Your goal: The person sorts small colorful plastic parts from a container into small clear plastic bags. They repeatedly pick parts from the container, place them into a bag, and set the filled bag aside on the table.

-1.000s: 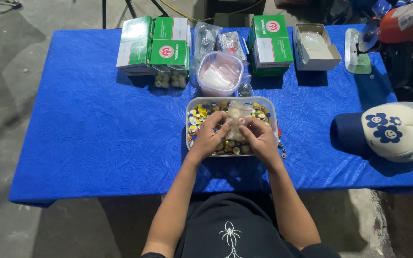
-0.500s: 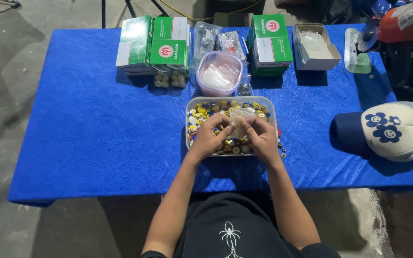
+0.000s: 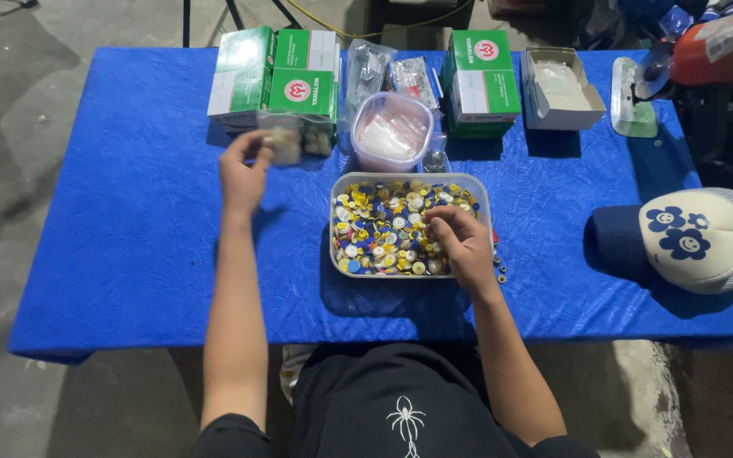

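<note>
Right hand (image 3: 460,242) sits curled over the near right corner of the clear tray (image 3: 487,191), fingertips pinched down among the heap of coloured buttons (image 3: 383,225); whether one is caught between them, I cannot tell. Left of the tray, the left hand (image 3: 243,174) hovers above the blue tabletop (image 3: 129,229), fingers closed on a small clear bag (image 3: 283,142). Just beyond the tray stands a round clear tub (image 3: 390,131), flanked by green boxes (image 3: 273,76). Right of the tray lies a flowered cap (image 3: 697,237).

Black shirt (image 3: 400,407), white spider print; arms bare.
</note>
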